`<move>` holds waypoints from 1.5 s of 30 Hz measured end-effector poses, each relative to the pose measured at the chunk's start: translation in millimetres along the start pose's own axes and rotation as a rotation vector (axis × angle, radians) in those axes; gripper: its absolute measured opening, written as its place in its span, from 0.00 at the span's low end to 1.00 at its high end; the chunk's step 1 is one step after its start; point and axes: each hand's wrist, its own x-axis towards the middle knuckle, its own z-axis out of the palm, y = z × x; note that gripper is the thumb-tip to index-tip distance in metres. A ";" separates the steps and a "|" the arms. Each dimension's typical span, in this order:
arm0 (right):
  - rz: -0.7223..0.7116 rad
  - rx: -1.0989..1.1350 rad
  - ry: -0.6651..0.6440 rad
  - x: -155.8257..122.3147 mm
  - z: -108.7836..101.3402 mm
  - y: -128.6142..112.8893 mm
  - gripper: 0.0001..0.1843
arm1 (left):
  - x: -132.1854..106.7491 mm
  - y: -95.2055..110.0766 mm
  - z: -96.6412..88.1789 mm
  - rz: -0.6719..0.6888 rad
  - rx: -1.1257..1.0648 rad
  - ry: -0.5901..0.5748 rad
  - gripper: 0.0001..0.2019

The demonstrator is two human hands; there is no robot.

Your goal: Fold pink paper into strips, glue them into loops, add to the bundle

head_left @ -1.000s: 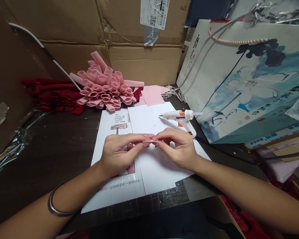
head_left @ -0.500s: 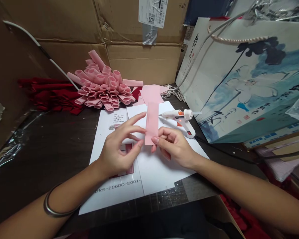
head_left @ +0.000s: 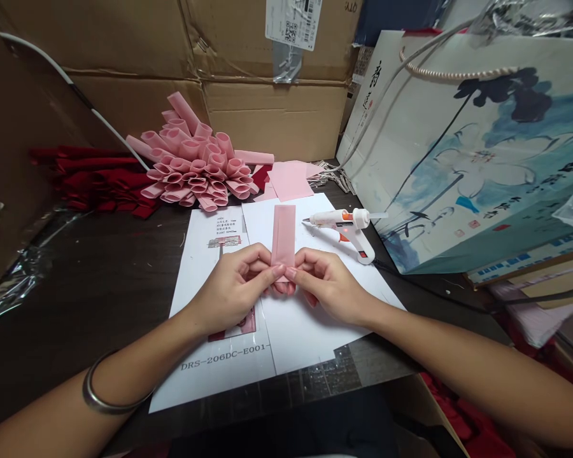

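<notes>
Fingers of our left hand and right hand, in the head view, pinch the lower end of the pink strip, held over the white paper and pointing to twelve o'clock. Our left fingers, clear of it a moment ago, now grip beside the right, so we judge it steadier. From it, the glue gun sits at three o'clock, the pink rolls at ten.

The flat pink rectangular strip looks matt and smooth, perhaps felt. The white pistol-shaped glue gun is smooth plastic. Along the back edge of the dark wood-look table stands a matt brown cardboard box.
</notes>
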 end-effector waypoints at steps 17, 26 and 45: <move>0.027 -0.177 0.032 -2.6 -4.8 -0.4 0.11 | 0.4 2.0 -1.8 -0.221 -0.115 -0.019 0.09; 0.042 -0.005 0.128 0.8 -6.5 -5.7 0.12 | 0.6 5.0 -4.4 -0.185 -0.045 -0.024 0.10; -0.020 -0.186 0.211 1.7 -6.4 -5.2 0.14 | 1.8 9.9 -5.0 -0.154 0.182 0.117 0.09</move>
